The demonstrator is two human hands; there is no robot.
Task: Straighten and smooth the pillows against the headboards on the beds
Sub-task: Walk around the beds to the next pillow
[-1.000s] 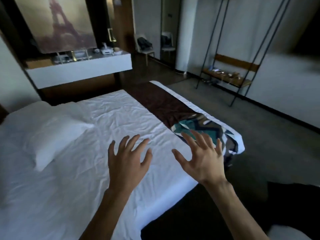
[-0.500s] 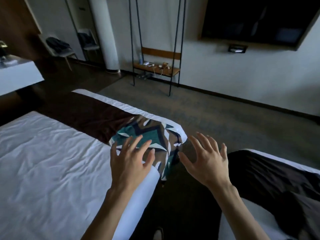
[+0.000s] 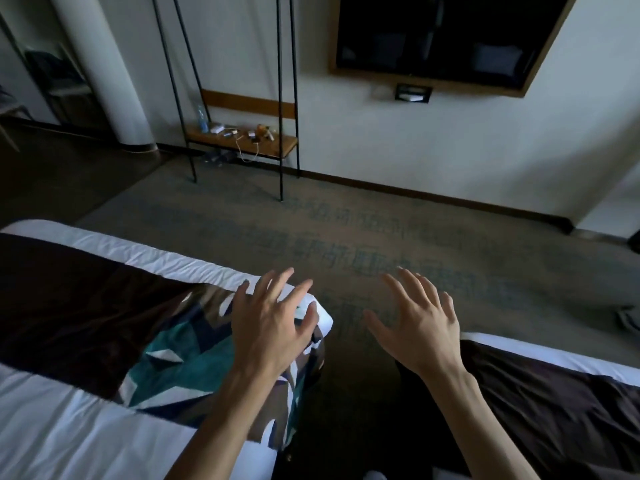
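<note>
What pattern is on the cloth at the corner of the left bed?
The cloth shows teal, white, navy and brown angular shapes, seen in the head view.

No text, label, brand, number or sign can be read anywhere; the shelf's small items are too blurred.

The sheet [image 3: 69, 441] on the left bed is looking like white cloth, matt and wrinkled. The dark runner [image 3: 69, 299] across it is showing a soft sheen. The carpet [image 3: 346, 237] is appearing rough and matt. The far rack [image 3: 242, 145] is combining thin black metal with wood.
</note>
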